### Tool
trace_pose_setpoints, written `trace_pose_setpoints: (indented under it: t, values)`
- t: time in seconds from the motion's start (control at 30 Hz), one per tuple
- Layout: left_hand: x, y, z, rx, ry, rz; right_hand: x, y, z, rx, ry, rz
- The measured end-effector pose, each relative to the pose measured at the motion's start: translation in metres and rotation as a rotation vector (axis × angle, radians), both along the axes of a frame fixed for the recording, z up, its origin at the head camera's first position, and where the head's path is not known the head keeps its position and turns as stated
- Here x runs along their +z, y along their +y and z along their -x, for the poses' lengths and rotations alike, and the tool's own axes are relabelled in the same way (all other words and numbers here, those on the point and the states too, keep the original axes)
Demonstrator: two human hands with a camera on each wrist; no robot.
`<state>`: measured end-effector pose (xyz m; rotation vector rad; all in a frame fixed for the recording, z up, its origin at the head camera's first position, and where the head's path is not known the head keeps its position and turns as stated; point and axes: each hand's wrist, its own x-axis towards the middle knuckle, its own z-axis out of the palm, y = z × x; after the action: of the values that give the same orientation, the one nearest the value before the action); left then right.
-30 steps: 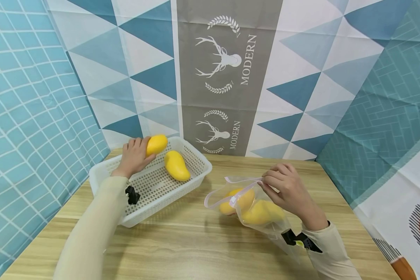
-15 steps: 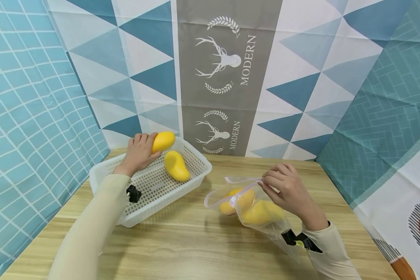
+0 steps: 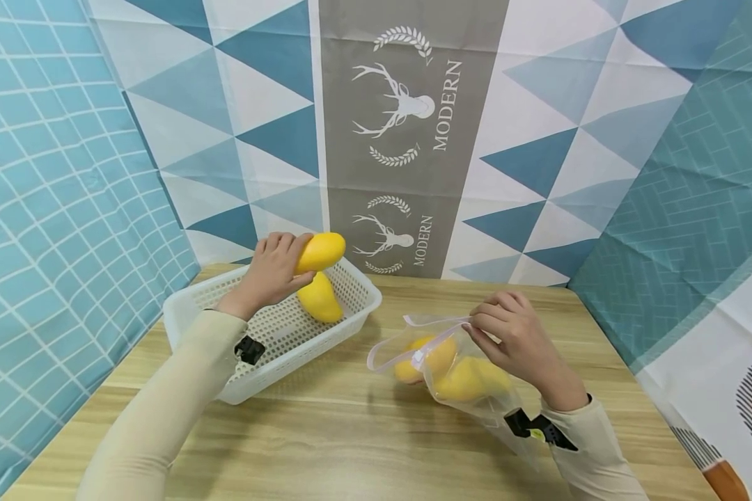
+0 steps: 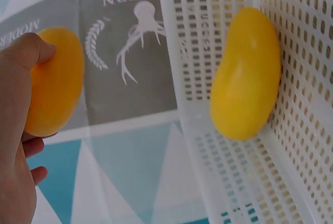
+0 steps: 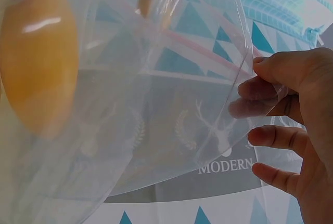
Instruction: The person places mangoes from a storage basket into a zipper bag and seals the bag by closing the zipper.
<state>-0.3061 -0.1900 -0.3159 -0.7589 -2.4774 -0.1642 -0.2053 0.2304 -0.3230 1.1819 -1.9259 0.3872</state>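
Note:
My left hand (image 3: 274, 270) grips a yellow mango (image 3: 322, 251) above the far side of the white basket (image 3: 269, 379). In the left wrist view the thumb lies along that mango's (image 4: 60, 83) side. Another mango (image 3: 320, 299) lies in the basket, partly covered by the held one in the head view. My right hand (image 3: 510, 334) pinches the upper edge of a clear zip bag (image 3: 426, 400) between thumb and fingers, seen closely in the right wrist view. The bag's mouth gapes toward the basket, its slider (image 3: 418, 359) at the rim. Mangoes (image 3: 470, 379) lie inside it.
The perforated basket stands at the back left of the wooden table (image 3: 326, 445). A patterned cloth backdrop (image 3: 401, 139) rises behind it, with blue tiled cloth (image 3: 50, 209) along the left side. Black wrist cameras sit on both sleeves.
My left hand has carried its mango to the right and slightly up, over the basket's far corner, partly covering the other mango. My right hand and the bag stay in place.

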Motion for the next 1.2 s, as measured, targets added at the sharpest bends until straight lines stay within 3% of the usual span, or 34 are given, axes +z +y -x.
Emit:
trace_pose_setpoints:
  t: [0.23, 0.47, 0.73, 0.97, 1.2]
  values:
    - [0.005, 0.015, -0.011, -0.038, -0.014, 0.014, 0.001, -0.001, -0.001, 0.004, 0.001, 0.005]
    - [0.006, 0.029, -0.022, -0.129, 0.016, 0.023, 0.002, -0.001, 0.000, 0.008, 0.000, 0.000]
    - [0.001, 0.042, -0.035, -0.213, 0.069, 0.051, 0.002, 0.000, 0.000, 0.006, -0.002, -0.007]
    - [-0.005, 0.050, -0.043, -0.285, 0.116, 0.036, 0.002, -0.001, 0.000, 0.022, 0.030, 0.003]
    - [-0.012, 0.057, -0.051, -0.374, 0.143, 0.021, 0.002, 0.000, 0.000, 0.008, 0.008, 0.001]
